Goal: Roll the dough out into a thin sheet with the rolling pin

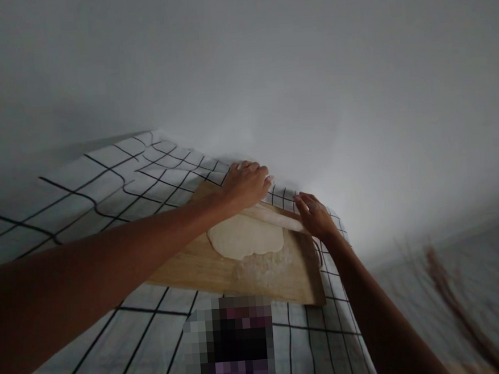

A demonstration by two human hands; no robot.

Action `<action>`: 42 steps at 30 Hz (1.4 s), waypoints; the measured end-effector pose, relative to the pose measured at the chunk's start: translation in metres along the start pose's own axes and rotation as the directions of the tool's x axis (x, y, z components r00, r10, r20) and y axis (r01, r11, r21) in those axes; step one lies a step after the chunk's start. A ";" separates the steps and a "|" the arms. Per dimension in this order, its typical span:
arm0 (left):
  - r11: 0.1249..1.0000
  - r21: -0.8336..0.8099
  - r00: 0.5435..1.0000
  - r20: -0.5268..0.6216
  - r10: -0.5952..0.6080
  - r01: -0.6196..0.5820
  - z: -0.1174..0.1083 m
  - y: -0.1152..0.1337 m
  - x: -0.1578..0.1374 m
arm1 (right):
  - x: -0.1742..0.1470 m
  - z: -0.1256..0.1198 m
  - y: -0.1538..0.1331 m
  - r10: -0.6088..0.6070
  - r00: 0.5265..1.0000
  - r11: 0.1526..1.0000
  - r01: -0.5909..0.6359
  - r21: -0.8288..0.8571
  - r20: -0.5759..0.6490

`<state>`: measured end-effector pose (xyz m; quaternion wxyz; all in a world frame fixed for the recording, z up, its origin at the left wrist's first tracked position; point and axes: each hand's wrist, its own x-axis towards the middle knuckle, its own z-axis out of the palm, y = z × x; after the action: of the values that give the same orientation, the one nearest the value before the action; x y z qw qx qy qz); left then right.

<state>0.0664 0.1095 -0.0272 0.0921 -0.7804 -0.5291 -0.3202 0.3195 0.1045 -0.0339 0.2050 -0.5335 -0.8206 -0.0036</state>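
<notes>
A sheet of rolled-out dough [244, 238] with an uneven edge lies on a wooden board [187, 271]. Across its far side runs a pale rolling pin [277, 218], slanting down to the right. My left hand [247, 184] is over the pin's left end, its fingers bent and that end hidden beneath it. At the other end, my right hand [315, 215] grips the pin with its fingers curled. A dusting of flour [266, 270] covers the board on the near side of the dough.
Under the board is a white cloth with black grid lines [148, 325], wrinkled at the far left. A plain grey wall [241, 68] rises close behind. Thin, blurred branches [449, 292] stand at the right. A pixelated patch hides part of the near cloth.
</notes>
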 end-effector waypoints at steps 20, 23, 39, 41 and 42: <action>0.950 -0.107 0.933 0.188 0.308 -0.292 -0.085 0.043 -0.162 | -0.182 -0.013 -0.088 0.000 1.000 1.000 0.000 -0.020 -0.005; 0.961 -0.062 0.948 0.160 0.275 -0.269 -0.066 0.038 -0.139 | -0.156 -0.012 -0.078 -0.003 0.999 0.998 0.001 -0.057 -0.038; 0.991 0.024 0.987 0.097 0.129 -0.132 0.021 0.001 0.021 | 0.006 0.015 0.020 0.078 0.994 0.997 -0.080 -0.014 -0.074; 0.991 0.022 0.986 0.105 0.132 -0.135 0.024 0.000 0.023 | 0.015 0.019 0.027 0.042 0.999 0.999 -0.042 -0.007 -0.009; 0.992 0.022 0.986 0.112 0.124 -0.127 0.025 -0.001 0.024 | 0.018 0.020 0.029 0.017 1.000 1.000 -0.017 -0.004 0.022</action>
<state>0.0813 0.1400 -0.0327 0.0942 -0.8272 -0.4879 -0.2625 0.3319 0.1371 -0.0525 0.1951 -0.5408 -0.8182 0.0024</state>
